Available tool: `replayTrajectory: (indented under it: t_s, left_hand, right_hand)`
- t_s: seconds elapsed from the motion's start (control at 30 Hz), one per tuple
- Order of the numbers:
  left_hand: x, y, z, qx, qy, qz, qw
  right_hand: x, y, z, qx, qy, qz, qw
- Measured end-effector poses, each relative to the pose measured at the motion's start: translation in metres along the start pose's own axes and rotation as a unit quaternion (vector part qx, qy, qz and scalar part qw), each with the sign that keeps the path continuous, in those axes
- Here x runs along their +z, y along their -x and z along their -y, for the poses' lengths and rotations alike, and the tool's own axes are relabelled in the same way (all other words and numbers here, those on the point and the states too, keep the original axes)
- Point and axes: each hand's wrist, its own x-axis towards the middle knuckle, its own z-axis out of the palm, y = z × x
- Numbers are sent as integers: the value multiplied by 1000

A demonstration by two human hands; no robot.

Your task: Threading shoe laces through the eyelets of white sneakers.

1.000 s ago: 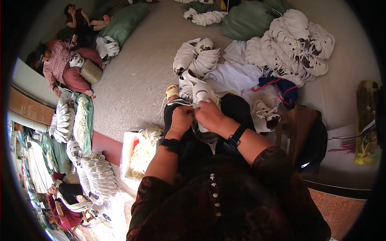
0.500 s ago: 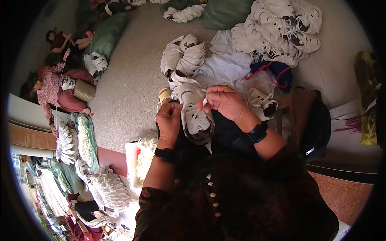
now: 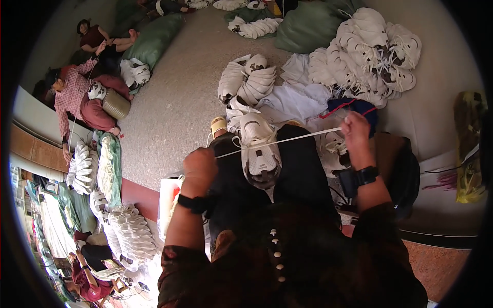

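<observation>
White sports shoes [image 3: 370,59] lie in a big heap at the upper right. Two black cloth trouser legs [image 3: 303,167] have one white shoe with a dark brown opening [image 3: 261,161] between them. The left hand [image 3: 200,165] and right hand [image 3: 356,131] close in fists on a thin white lace [image 3: 308,135], stretched straight across that shoe.

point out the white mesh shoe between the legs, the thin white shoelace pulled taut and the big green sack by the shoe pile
White mesh shoe [image 3: 261,159], head view: pale mesh middle
Thin white shoelace [image 3: 308,135], head view: taut stretch right of the shoe
Big green sack [image 3: 309,29], head view: bulging side
</observation>
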Motion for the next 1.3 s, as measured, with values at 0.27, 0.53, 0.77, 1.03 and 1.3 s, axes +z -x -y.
replayTrajectory:
  t_s: [0.27, 0.53, 0.77, 1.03, 1.3]
  left_hand:
    - [66, 111, 173, -244, 16, 73, 967]
    - [64, 3, 29, -5, 335, -194, 922]
    - [60, -49, -42, 6, 579, -51, 814]
    - [64, -41, -43, 19, 737, 42, 674]
    - [58, -36, -51, 9, 708, 23, 706]
  right_hand:
    - [-127, -53, 50, 132, 443, -169, 871]
    - [86, 39, -49, -197, 516, 348, 758]
    - [117, 59, -92, -197, 567, 360, 714]
    - [120, 50, -82, -177, 518, 391, 740]
    - [122, 41, -107, -221, 462, 156, 845]
